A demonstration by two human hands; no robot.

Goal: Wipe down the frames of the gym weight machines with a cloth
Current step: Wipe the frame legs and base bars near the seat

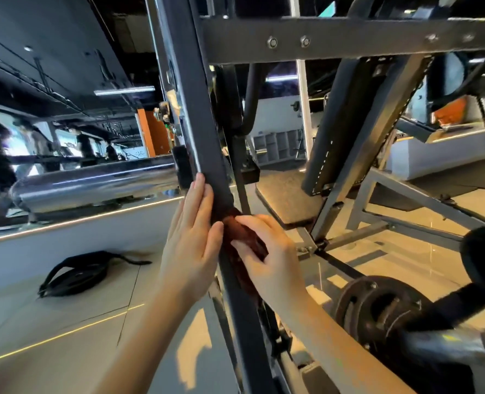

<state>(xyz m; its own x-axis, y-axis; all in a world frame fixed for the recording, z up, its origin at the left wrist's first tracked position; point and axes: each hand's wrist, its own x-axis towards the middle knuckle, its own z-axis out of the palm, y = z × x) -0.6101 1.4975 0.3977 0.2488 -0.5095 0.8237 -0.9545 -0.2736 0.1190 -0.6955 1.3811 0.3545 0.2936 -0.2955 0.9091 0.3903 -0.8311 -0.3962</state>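
1. Left fingers [199, 191]: straight, held together, laid flat up the left face of the dark upright post [204, 123]. The thumb angles across towards the post's front edge, its tip just beside the cloth [248, 240]. Nothing is gripped; the fingers are released and pressing.
2. Left hand [190, 245]: back of the hand faces the camera, palm against the post. Bare forearm runs down and left out of the bottom of the view.
3. Right fingers [250, 221]: curled, clasping a bunched dark reddish-brown cloth and holding it to the right side of the same post.
4. Right hand [272, 260]: knuckles up, wrist bent slightly, forearm leaving at the lower right.
5. Cloth position: wedged between the right fingers and the post, just below the left fingertips' level and directly across the post from the left thumb. A fold trails down along the post under the right palm. Edges are blurred.
6. Post: leans a little in the view, matte grey-black. It meets a horizontal crossbeam [349, 38] near the top, which carries two hex bolts [272, 42].
7. Right of the post: a slanted dark back pad [357, 123] on angled grey supports.
8. Lower right: stacked weight plates [377, 305] on a bar, near the right forearm.
9. Left, on the pale tiled floor [65, 322]: a black strap bag [76, 274], well apart from the hands.
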